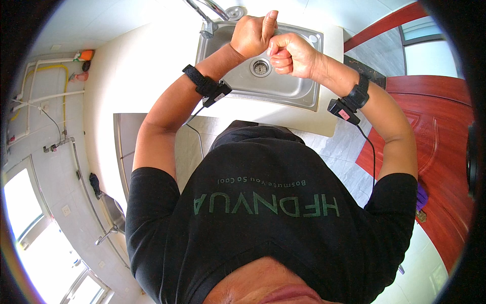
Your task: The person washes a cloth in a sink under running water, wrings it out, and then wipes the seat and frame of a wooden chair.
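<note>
Both of my hands are held together above a stainless steel sink (292, 89). My left hand (250, 36) is bent at the wrist and curled like a fist, its thumb raised. Its fingertips are hidden from view. Against it presses my right hand (294, 55), with the fingers folded into the palm. The skin looks wet, and I see no object in either hand. Below the hands lies the round drain strainer (261, 68) in the basin floor. Over the sink's far left corner reaches a metal faucet (208, 28).
A round metal sink stopper (235, 13) lies behind the basin. The pale countertop (152, 72) extends left. Black devices with cables are strapped to my left wrist (209, 87) and right wrist (351, 100). A red wooden door (425, 125) stands at right. A second faucet (107, 235) is at lower left.
</note>
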A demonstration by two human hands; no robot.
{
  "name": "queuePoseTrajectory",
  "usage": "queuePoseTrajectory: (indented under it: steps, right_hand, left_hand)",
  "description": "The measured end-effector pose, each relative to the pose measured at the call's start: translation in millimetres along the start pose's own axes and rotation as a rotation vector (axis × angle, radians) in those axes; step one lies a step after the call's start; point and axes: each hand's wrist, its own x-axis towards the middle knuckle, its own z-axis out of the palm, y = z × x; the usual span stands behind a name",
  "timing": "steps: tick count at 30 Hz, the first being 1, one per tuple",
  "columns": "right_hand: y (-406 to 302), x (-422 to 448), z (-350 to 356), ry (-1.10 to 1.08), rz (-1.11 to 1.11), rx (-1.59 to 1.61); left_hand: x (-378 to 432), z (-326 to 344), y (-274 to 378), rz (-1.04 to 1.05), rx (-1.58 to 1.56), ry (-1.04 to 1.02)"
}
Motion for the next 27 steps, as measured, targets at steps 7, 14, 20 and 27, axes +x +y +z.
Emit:
queuePoseTrajectory:
  steps: [7,14,20,27]
  right_hand:
    - [-1.0,-1.0,-2.1,-0.029,0.004,0.007]
    - [0.8,-5.1,3.3,-0.003,0.033,0.006]
    - [6.7,-20.4,2.2,-0.072,0.021,-0.042]
    - [1.3,5.8,-29.1,0.013,-0.018,-0.267]
  left_hand:
    - [0.7,0.1,1.7,0.003,0.003,-0.001]
    - [-0.3,-2.8,5.1,0.028,-0.017,-0.009]
    - [-1.9,-5.2,18.8,0.105,-0.085,-0.029]
    - [-8.9,7.8,4.4,0.012,0.180,-0.016]
